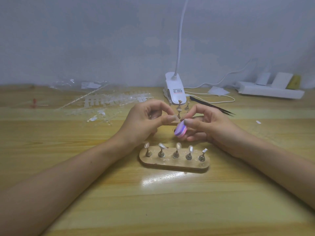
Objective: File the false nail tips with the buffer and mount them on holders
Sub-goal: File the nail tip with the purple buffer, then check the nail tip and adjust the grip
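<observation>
The left hand (146, 120) is pinching a tip (175, 118) between thumb and forefinger, with its other fingers curling loosely above. The tip is showing as a small, clear, pale sliver; its outline is blurring too much to read. The right hand (206, 127) is gripping the buffer (180, 129), thumb pressing on top and fingers curling underneath. The buffer is showing a lilac face and a rounded end, with purple and pink bands running along its edge. Its upper end is sitting right beside the tip; whether the two are touching I cannot tell. Both hands are hovering over the table (170, 201), just behind the base (173, 165).

That base, an oblong wooden block, is carrying five holders (175, 153) in a row, each standing upright on a small metal foot. Every one is bearing a glossy mounted tip (178, 145) on its head, the rightmost one tilting most.

More holders (179, 110) are standing beyond the hands, partly hidden, and what they are carrying is unclear.

To the left, sprues (115, 101) of clear tips are lying scattered, with bags (76, 84) behind them. A clip lamp (174, 89) is standing at the back, tweezers (213, 106) are lying beside it, and a power strip (269, 91) is sitting far right.
</observation>
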